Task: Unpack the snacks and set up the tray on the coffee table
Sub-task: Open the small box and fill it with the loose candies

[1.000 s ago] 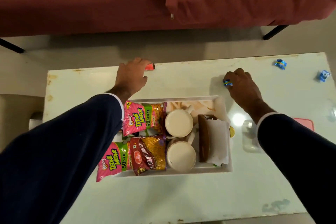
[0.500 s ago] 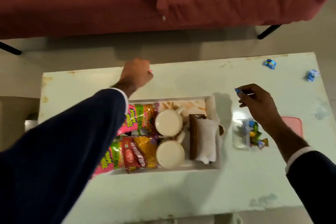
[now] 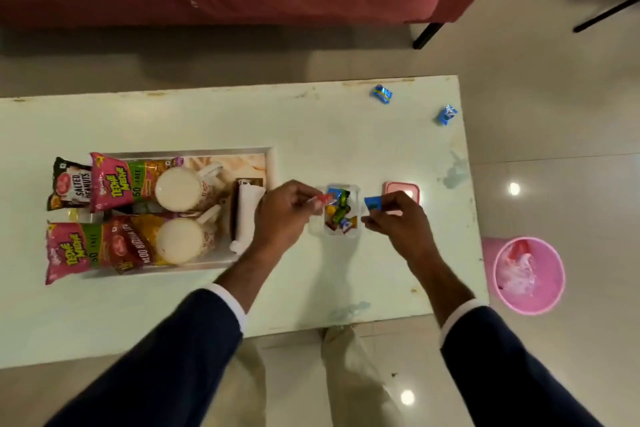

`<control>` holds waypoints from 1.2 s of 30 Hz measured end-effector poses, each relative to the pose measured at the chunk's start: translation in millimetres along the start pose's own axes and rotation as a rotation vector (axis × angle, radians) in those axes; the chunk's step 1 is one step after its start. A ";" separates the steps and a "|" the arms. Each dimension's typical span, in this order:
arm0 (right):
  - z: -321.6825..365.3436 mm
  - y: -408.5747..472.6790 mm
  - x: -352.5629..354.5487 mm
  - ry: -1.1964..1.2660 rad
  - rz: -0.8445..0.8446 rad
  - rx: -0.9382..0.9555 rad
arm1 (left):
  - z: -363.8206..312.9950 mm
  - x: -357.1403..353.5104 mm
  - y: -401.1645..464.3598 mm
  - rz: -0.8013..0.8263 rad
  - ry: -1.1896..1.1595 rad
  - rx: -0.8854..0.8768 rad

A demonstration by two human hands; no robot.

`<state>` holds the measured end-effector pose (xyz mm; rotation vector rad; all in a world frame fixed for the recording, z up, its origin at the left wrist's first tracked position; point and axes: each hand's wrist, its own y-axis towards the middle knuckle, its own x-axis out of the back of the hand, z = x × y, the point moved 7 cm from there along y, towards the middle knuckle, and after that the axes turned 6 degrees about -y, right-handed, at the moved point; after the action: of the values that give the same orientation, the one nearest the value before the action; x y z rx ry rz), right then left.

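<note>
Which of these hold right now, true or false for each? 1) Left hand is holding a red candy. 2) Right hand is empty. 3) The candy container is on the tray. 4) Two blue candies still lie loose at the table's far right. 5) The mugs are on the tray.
1) True: the left hand pinches a red candy at the clear container.
2) False: the right hand pinches a blue candy.
3) False: the container sits on the table, right of the tray.
4) True: one blue candy and another lie there.
5) True: both mugs sit on the tray.
</note>
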<state>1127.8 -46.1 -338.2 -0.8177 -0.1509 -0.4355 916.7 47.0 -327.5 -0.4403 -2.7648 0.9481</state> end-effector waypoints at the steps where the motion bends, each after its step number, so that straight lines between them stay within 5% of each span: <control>1: -9.3 -3.1 0.1 -0.059 0.015 -0.004 | 14.2 -13.5 -5.4 -0.035 0.006 0.040; 10: -2.2 16.6 -21.5 -0.340 0.072 0.140 | 47.8 -33.6 -4.6 -0.365 -0.088 0.158; 16: -10.7 21.4 -6.4 -0.353 0.045 0.157 | 42.2 -36.6 1.7 -0.303 0.255 0.108; 25: 1.2 30.0 66.1 -0.530 -0.020 0.155 | 7.4 -42.9 3.2 -0.181 0.410 -0.061; 36: 91.0 198.9 147.6 -0.852 -0.280 0.504 | -48.3 -109.3 92.0 -0.055 0.634 -0.318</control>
<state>1349.9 93.4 -366.6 -0.4355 -1.1316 -0.2648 1052.2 106.9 -355.6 -0.5857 -2.3128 0.2727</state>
